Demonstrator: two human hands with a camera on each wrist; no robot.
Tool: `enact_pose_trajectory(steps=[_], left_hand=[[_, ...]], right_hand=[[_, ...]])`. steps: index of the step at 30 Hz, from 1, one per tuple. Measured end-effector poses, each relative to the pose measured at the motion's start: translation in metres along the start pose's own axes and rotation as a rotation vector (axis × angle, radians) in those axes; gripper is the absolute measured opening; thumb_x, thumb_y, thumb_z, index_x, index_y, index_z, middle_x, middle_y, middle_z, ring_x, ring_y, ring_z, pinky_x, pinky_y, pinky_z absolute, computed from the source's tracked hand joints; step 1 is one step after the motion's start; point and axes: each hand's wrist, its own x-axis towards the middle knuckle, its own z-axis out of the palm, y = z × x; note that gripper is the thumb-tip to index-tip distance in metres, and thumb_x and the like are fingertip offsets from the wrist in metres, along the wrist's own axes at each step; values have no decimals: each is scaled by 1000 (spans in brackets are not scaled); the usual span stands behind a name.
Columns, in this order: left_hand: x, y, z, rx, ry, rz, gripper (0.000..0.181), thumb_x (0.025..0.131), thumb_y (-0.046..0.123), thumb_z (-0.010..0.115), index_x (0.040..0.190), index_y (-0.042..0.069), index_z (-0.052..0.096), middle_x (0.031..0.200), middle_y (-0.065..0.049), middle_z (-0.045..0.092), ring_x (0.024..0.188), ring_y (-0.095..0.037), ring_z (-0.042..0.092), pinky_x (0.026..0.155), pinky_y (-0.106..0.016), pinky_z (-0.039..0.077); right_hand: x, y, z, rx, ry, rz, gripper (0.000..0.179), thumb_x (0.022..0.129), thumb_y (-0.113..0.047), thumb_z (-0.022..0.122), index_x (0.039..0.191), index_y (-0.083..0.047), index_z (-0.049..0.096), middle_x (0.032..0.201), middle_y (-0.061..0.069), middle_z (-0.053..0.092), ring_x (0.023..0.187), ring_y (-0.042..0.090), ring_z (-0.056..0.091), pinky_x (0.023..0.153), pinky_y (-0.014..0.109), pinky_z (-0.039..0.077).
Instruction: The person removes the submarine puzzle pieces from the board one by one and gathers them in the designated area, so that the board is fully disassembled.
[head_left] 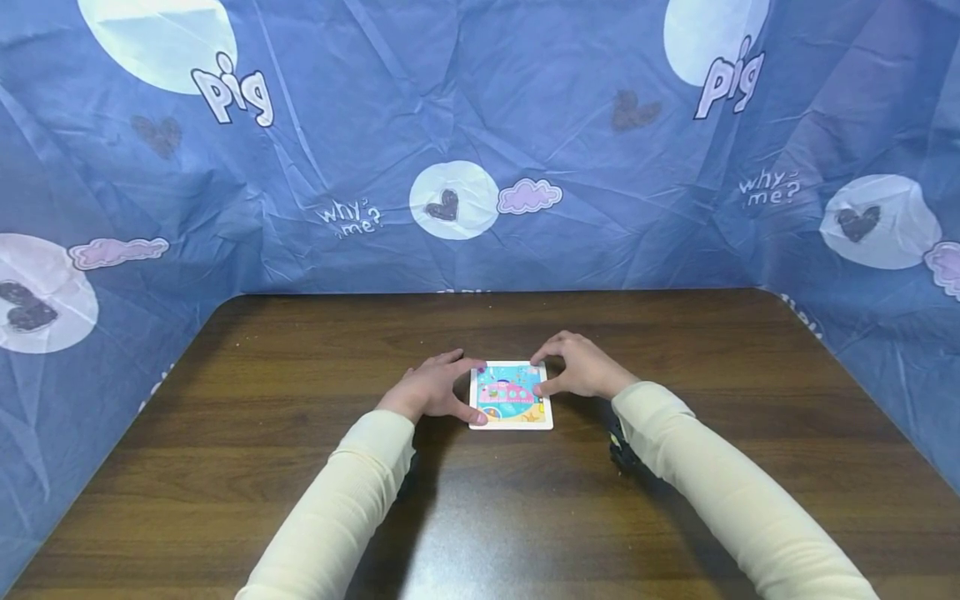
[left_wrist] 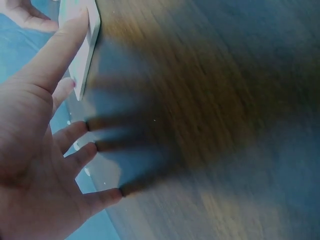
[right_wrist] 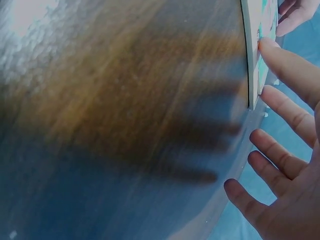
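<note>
A square picture board (head_left: pixel 516 412) with a white border and a pink submarine on a blue sea lies flat mid-table. My left hand (head_left: pixel 431 387) touches its left side, thumb at the near corner and index finger at the far corner. On the other side, my right hand (head_left: pixel 588 367) rests its thumb on the right border and its index finger at the far right corner. In the left wrist view, the other fingers (left_wrist: pixel 77 160) of the left hand are spread beside the board (left_wrist: pixel 90 55). The right wrist view shows the right hand's other fingers (right_wrist: pixel 272 150) spread too.
The brown wooden table (head_left: pixel 300 350) extends around the board on all sides. Blue printed cloth (head_left: pixel 375 108) hangs along the table's back and sides. A dark strap-like object (head_left: pixel 621 450) shows under the right sleeve (head_left: pixel 712 475).
</note>
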Motion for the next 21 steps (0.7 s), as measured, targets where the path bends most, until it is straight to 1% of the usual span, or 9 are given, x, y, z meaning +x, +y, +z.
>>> enact_pose_trajectory(steps=[3,10,13,17,21], left_hand=[[1,-2,1,-4,1,9,90,81,45,85,157,24,40,167,-14,23,152,-38,22,117,-64,23],[1,-7,3,-28,6,29,89,81,45,86,156,25,42,167,-14,22,152,-39,21,117,-67,20],[1,-8,4,-37,4,28,89,81,45,86,156,26,42,168,-12,22,153,-38,19,117,-66,17],[1,-8,4,-41,0,18,89,81,46,85,156,27,41,168,-10,20,154,-36,17,118,-66,15],[1,-7,4,-30,-7,9,89,82,46,84,157,27,40,169,-10,19,154,-35,16,119,-66,15]], right_hand=[[0,0,0,2,2,4,46,85,-30,85,125,-12,72,145,20,51,138,44,41,115,59,31],[-1,1,1,15,1,14,47,85,-30,85,127,-13,71,146,21,49,140,45,38,115,61,29],[-2,2,1,25,-4,17,48,86,-31,85,128,-13,71,148,21,48,141,45,38,116,61,29],[-2,3,1,22,-5,2,48,86,-31,84,128,-13,70,147,21,49,140,45,39,115,62,29],[-2,3,1,17,-2,-7,48,85,-31,85,127,-12,71,146,22,50,139,45,40,115,62,30]])
